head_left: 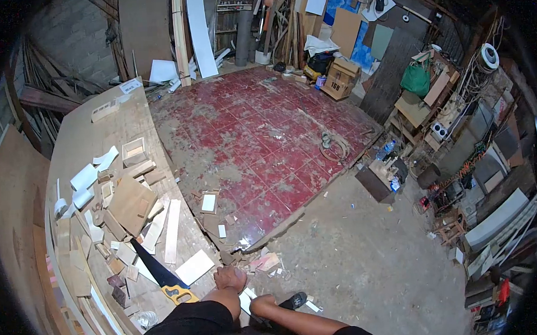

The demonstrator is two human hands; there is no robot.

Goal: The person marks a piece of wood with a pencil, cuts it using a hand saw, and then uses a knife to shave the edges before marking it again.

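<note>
My left hand (230, 279) is at the near end of the workbench, its fingers curled; what they hold, if anything, is hidden. My right hand (264, 305) is closed lower down, beside a narrow white strip (246, 301), and I cannot make out what is in it. A dark shoe-like shape (295, 300) shows just past my right wrist. Left of my left hand, a handsaw (155, 265) with a yellow handle lies on the bench. A white rectangular board (194, 267) lies near my left hand, with a pale plank (172, 232) beyond it.
The long wooden workbench (78, 137) carries wood offcuts, curled white sheets (84, 178) and a square wooden panel (131, 204). A raised red tiled floor (255, 138) has a step edge. A cardboard box (340, 79), a dark crate (374, 184) and stacked boards line the far and right sides.
</note>
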